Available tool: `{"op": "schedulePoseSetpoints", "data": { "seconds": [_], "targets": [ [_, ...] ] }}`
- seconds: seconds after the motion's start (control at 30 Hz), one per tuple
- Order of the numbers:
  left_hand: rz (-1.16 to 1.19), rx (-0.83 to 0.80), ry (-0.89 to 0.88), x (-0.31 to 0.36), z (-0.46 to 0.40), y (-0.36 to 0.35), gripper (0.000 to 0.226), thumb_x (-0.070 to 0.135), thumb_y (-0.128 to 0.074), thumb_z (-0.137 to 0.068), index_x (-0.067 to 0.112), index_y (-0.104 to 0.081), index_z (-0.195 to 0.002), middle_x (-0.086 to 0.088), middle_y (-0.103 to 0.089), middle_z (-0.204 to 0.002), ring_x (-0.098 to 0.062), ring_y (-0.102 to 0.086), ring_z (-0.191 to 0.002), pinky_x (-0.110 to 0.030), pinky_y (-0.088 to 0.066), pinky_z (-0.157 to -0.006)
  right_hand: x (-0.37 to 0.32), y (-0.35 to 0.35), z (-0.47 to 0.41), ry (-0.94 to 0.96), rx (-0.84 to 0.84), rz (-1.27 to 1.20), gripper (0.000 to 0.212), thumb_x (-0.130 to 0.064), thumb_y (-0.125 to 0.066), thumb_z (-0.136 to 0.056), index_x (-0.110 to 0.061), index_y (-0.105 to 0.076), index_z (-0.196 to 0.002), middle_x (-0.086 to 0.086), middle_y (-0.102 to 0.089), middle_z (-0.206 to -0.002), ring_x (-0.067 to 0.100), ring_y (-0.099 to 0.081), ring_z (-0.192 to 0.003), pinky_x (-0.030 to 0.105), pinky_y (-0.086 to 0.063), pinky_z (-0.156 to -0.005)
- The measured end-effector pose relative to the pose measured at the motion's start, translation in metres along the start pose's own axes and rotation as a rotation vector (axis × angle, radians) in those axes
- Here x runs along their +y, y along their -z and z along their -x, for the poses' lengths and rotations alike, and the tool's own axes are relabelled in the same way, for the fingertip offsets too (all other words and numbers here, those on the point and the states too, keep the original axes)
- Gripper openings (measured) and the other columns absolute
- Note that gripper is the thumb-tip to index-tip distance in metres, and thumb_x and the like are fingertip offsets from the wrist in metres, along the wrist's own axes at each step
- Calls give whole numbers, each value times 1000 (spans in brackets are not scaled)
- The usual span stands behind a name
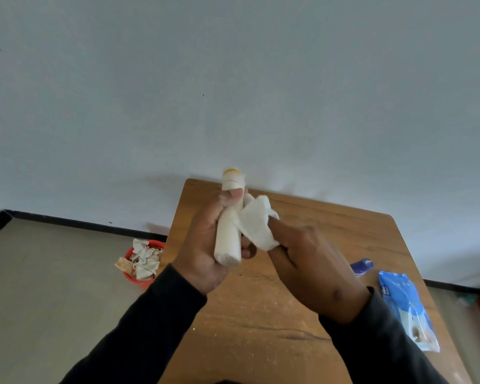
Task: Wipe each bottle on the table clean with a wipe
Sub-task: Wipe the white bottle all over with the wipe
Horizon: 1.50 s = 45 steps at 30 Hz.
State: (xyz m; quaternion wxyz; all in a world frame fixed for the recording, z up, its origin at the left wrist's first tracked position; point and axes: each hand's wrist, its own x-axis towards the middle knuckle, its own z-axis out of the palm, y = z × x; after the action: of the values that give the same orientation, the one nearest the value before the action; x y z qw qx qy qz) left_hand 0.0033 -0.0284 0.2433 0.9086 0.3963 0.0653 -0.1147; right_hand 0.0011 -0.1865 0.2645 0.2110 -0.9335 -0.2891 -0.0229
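Left hand (205,245) fingers curl around the white bottle (229,231), held upright above the table's (261,314) far left corner. Right hand (308,261) pinches a white wipe (257,223) against it. A blue packet (408,306) lies by the right edge.

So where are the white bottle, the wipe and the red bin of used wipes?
white bottle (227,234), head view, on its bare lower body.
wipe (257,225), head view, on the middle of the cloth.
red bin (132,277), head view, on its front rim.
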Motion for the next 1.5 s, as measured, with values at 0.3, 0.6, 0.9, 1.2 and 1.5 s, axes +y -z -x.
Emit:
{"op": "schedulePoseSetpoints", "data": {
  "seconds": [0.3, 0.6, 0.9, 1.2, 1.5],
  "targets": [
    [15, -66, 35, 0, -5, 10, 40, 44, -48, -99, 18, -74, -113, -14, -71, -104, -28, -66, -84, -40, -57, -60, 7, 6, -9, -51, 94, 84, 10, -25, -43, -89, -28, -52, -92, -9, -47, -55, 19, -42, -47, 32, -36, -43],
    [15, 2, -3, 0, -8, 11, 43, 42, -42, -104, 10, -62, -125, -16, -70, -103, -27, -69, -87, -38, -59, -69, -5, 9, -7, 48, 58, 54, 9, -25, -44, -87, -33, -43, -89, -6, -49, -55, 21, -42, -46, 32, -31, -42],
    [170, 206, -3, -7, -9, 2, 54, 48, -44, -103, 7, -54, -136, -14, -68, -97, -26, -66, -78, -39, -58, -65, -14, 3, 11, 113, -22, 8, 6, -29, -39, -89, -32, -44, -92, -8, -48, -59, 18, -43, -47, 38, -38, -42],
    [448, 465, -34, -9, -14, -10, 51, 49, -51, -100, 5, -58, -124, -13, -68, -101, -30, -74, -78, -43, -60, -69, -19, -14, 27, 72, 53, 29, 5, -26, -42, -92, -27, -45, -96, -8, -51, -63, 17, -44, -47, 38, -40, -42],
    [499, 499, -42, 0, -10, -23, 45, 35, -43, -105, 0, -55, -131, -19, -60, -103, -38, -67, -98, -44, -62, -62, 2, -14, 31, 22, 103, 83, 11, -28, -41, -89, -30, -43, -99, -8, -52, -68, 21, -47, -49, 38, -42, -42]
  ]
}}
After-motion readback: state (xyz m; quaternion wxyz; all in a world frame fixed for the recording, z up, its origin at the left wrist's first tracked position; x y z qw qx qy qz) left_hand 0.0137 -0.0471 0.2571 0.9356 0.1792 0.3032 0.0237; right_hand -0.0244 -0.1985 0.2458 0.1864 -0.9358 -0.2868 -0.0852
